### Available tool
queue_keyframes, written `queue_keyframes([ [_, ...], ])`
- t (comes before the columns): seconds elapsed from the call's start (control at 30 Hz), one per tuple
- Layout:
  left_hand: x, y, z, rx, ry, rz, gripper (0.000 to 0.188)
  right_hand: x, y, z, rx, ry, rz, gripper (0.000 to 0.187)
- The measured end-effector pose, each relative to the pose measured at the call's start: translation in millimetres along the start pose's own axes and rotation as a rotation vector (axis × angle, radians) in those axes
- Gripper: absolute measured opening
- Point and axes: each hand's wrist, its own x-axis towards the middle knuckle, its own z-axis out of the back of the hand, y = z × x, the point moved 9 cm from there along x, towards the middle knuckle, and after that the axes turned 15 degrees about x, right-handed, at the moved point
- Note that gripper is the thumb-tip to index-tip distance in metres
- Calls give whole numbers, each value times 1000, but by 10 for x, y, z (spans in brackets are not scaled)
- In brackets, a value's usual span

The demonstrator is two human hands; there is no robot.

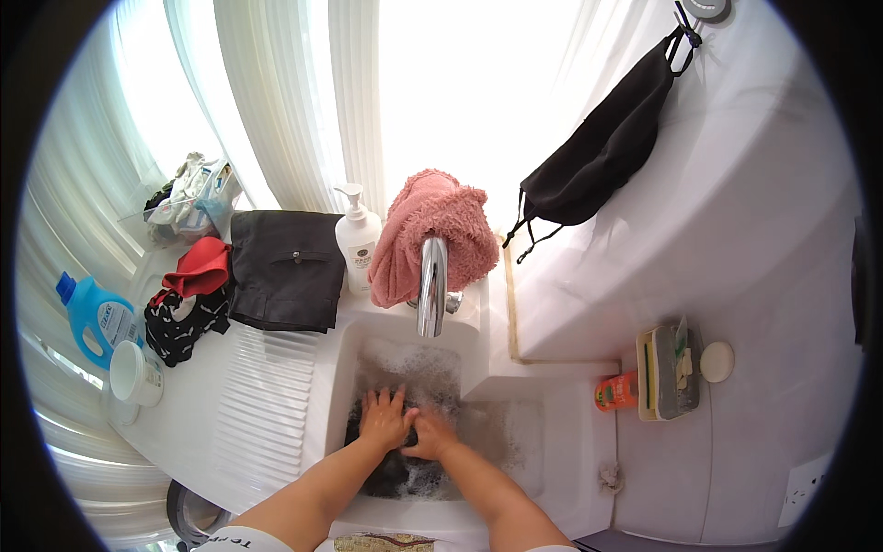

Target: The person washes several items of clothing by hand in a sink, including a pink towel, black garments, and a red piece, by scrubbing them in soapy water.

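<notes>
A dark cloth (391, 474) lies soaked in cloudy, sudsy water inside the white sink (563, 460). My left hand (383, 421) rests on the cloth at the water's surface, fingers spread and pointing away from me. Just to its right, my right hand (430, 436) is turned inward, its thumb and fingers bent round a bit of the same cloth; some fingertips are hidden. The two hands almost touch. Above the far side of the sink hangs the chrome faucet (431, 290), with a fluffy pink towel (432, 225) draped over it.
On the left, a ribbed washboard (267, 386) adjoins the sink. Around it are folded dark trousers (285, 271), a red cloth (198, 269), a white pump bottle (359, 241), a blue detergent jug (99, 315) and a white tub (135, 375). A black mask (598, 152) and grey caddy (679, 382) hang right.
</notes>
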Motion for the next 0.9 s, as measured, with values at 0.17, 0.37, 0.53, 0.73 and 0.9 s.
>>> queue_keyframes([
  [0.17, 314, 39, -314, -139, 200, 10, 61, 174, -179, 44, 91, -223, 29, 87],
  [0.37, 333, 141, -298, -69, 130, -140, 59, -73, 322, 93, -144, -341, -66, 75],
  [0.53, -163, 199, 598, -887, 181, -138, 64, -831, 780, 910, 376, -691, 301, 42],
  [0.73, -774, 135, 886, -648, 402, -502, 135, -1620, 1566, 1652, 655, -770, 477, 38],
  [0.9, -734, 202, 550, -393, 150, -275, 125, -1987, 2094, 2117, 905, -774, 569, 34],
])
